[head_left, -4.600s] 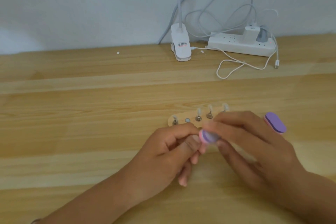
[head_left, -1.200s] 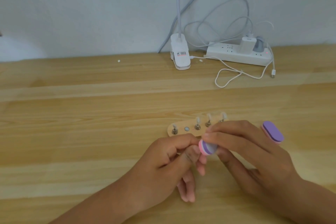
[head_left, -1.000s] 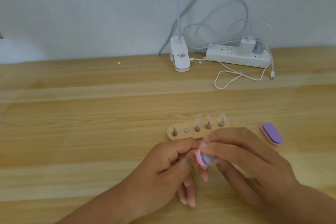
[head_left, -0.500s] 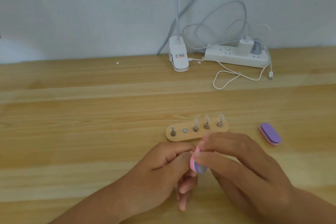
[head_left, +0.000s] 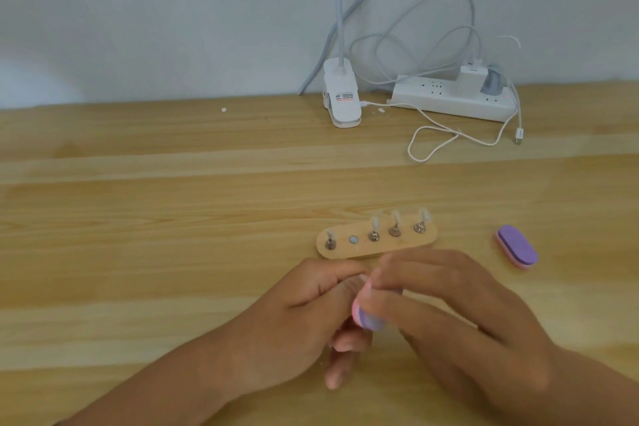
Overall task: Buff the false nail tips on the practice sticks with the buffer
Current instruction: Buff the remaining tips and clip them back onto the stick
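My right hand (head_left: 449,315) pinches a small pink and purple buffer (head_left: 366,316) between thumb and fingers. My left hand (head_left: 297,318) has its thumb and forefinger curled against the buffer's end, pinching something that the fingers hide. Just beyond both hands lies a wooden holder (head_left: 377,245) with several practice sticks (head_left: 394,226) standing in it, each with a clear nail tip. One socket (head_left: 353,239) in the holder stands empty.
A second purple buffer (head_left: 517,251) lies on the wooden table (head_left: 173,252) to the right of the holder. At the back by the wall stand a white lamp clip (head_left: 342,100), a power strip (head_left: 449,102) and loose white cables (head_left: 449,138).
Both hands have drawn back toward me, away from the holder. The buffer has tilted and slid down along the left fingertips. The view has shifted a little.
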A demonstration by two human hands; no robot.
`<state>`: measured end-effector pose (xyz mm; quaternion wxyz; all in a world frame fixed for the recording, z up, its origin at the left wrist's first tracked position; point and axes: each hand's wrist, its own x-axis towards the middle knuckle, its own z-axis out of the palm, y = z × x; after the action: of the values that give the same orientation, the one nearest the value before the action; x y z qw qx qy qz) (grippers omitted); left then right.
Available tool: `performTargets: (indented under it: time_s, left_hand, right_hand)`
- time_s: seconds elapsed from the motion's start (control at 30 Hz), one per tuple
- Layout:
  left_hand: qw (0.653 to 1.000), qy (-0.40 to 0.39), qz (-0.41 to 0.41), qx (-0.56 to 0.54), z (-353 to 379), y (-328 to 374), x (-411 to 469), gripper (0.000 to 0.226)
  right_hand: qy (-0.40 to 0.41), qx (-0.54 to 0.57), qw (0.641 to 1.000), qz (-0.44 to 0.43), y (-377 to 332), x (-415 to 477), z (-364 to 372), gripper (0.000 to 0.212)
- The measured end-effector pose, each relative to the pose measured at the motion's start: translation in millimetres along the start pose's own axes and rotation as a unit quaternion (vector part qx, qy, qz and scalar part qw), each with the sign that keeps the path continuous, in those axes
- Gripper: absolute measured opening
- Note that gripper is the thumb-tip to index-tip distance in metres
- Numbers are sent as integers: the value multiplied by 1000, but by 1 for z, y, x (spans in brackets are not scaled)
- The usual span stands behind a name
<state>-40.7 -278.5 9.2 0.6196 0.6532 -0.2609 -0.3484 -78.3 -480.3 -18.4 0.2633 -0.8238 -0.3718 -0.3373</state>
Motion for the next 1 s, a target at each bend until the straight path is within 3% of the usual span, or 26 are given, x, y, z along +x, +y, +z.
performTargets:
  time_s: [0.07, 0.2, 0.37, 0.6, 0.73, 0.9, 1.0]
  left_hand:
    - [1000, -5, -5, -5, -1, -1, 0, 35]
    - [999, -2, -14, -39, -1, 1, -1, 35]
    - [999, -25, -12, -46, -7, -2, 0, 37]
    - [994, -43, -3, -104, -11, -2, 0, 34]
    - [993, -50, -14, -102, -12, -1, 0, 34]
    - [993, -51, -10, -105, -12, -3, 0, 39]
    - [994, -44, -8, -104, -11, -1, 0, 35]
  right_hand:
    - [-17, -47, 999, -13, 5, -1, -1, 26]
    - [56, -71, 992, 84, 20, 7, -9, 28]
    - [12, -7, 1000, 1, 6, -2, 1, 30]
    - [10, 14, 1000, -5, 1, -2, 4, 29]
    - [43, -18, 998, 43, 12, 3, -1, 33]
    - [-4, -29, 998, -48, 0, -2, 4, 34]
    - [4, -45, 999, 5, 6, 4, -2, 34]
